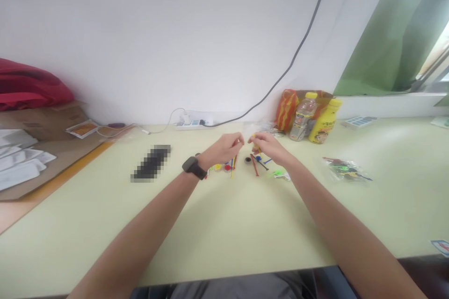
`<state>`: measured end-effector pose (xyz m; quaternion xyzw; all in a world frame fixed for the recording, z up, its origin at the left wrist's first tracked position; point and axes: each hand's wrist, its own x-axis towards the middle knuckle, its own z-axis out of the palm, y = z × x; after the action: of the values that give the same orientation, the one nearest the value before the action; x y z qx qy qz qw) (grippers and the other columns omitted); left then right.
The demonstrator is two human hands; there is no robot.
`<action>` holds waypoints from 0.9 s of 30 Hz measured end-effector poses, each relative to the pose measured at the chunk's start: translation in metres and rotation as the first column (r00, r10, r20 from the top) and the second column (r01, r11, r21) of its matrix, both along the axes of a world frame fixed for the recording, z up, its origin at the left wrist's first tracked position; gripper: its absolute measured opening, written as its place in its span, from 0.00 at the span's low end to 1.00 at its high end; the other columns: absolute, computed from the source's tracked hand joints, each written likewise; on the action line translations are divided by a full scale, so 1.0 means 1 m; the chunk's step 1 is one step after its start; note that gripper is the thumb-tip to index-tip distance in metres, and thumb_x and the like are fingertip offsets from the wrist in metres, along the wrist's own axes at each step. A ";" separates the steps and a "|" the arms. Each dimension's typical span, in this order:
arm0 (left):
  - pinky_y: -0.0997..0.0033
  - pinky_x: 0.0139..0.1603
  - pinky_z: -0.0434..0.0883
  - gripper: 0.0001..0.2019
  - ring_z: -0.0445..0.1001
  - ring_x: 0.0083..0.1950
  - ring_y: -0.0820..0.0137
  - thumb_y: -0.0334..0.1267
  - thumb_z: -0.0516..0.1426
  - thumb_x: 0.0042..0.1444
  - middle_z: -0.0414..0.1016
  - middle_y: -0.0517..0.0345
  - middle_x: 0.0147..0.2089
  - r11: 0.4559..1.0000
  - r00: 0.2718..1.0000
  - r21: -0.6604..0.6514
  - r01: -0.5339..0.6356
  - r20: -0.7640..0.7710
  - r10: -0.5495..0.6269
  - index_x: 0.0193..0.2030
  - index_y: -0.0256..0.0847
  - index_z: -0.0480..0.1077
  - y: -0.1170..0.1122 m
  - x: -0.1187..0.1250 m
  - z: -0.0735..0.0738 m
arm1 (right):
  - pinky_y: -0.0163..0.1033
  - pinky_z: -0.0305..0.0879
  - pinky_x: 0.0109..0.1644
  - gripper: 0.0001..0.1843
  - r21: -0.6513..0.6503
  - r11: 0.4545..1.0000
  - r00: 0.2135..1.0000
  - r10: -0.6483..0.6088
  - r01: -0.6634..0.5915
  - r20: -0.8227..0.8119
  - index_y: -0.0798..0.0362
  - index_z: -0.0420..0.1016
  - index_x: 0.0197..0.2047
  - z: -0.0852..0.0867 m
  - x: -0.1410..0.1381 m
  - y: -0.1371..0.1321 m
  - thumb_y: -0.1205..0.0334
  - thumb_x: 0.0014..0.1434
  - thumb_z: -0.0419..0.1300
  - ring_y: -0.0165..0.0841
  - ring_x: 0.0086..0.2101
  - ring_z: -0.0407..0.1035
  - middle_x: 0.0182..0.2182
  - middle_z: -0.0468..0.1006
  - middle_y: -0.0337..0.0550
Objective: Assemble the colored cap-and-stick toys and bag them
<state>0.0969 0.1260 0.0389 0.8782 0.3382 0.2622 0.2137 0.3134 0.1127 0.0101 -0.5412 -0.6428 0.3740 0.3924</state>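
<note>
Over the middle of the table, my left hand (227, 146) has its fingers curled together, and whatever may be in them is hidden. A small gap separates it from my right hand (268, 145), which pinches a thin yellow plastic piece (259, 151). Beneath and between the hands lie small coloured plastic parts: a yellow disc (218, 167), a red disc (228, 168), a black round piece (248, 160), a red stick (254, 166) and a yellow stick (232, 171). Green and white pieces (279, 174) lie below my right wrist. A black watch (194, 167) is on my left wrist.
A clear bag of coloured parts (347, 169) lies to the right. Behind stand a clear bottle (303, 119), a yellow bottle (324, 123) and a red-yellow bag (286, 110). A power strip (193, 121) sits by the wall. A blurred-out dark object (150, 163) and a cardboard box (49, 124) are left.
</note>
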 end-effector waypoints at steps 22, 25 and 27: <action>0.68 0.31 0.59 0.14 0.64 0.30 0.70 0.48 0.55 0.68 0.69 0.62 0.30 0.991 0.999 0.128 -0.033 -0.023 0.036 0.36 0.41 0.70 -0.013 0.002 0.015 | 0.38 0.65 0.35 0.10 -0.023 0.980 0.811 0.149 -0.196 -0.565 0.51 0.79 0.39 0.011 -0.019 -0.009 0.56 0.55 0.65 0.32 0.30 0.68 0.29 0.75 0.39; 0.68 0.31 0.59 0.16 0.65 0.30 0.70 0.51 0.53 0.70 0.70 0.61 0.30 0.993 0.999 0.116 -0.023 -0.023 0.026 0.38 0.41 0.70 -0.012 0.002 0.014 | 0.38 0.65 0.35 0.09 -0.028 0.976 0.791 0.160 -0.218 -0.591 0.51 0.78 0.39 0.011 -0.018 -0.009 0.57 0.55 0.67 0.32 0.30 0.69 0.28 0.74 0.38; 0.68 0.31 0.59 0.17 0.66 0.30 0.69 0.51 0.53 0.71 0.70 0.61 0.30 0.993 0.999 0.116 -0.022 -0.027 0.026 0.39 0.41 0.70 -0.011 0.001 0.013 | 0.38 0.66 0.36 0.09 -0.037 0.971 0.781 0.167 -0.237 -0.602 0.51 0.78 0.39 0.011 -0.017 -0.010 0.59 0.55 0.67 0.32 0.31 0.69 0.29 0.75 0.38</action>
<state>0.0982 0.1150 0.0524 0.8886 0.3360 0.2713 0.1547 0.2965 0.1027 0.0214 -0.3454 -0.5200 0.5996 0.5008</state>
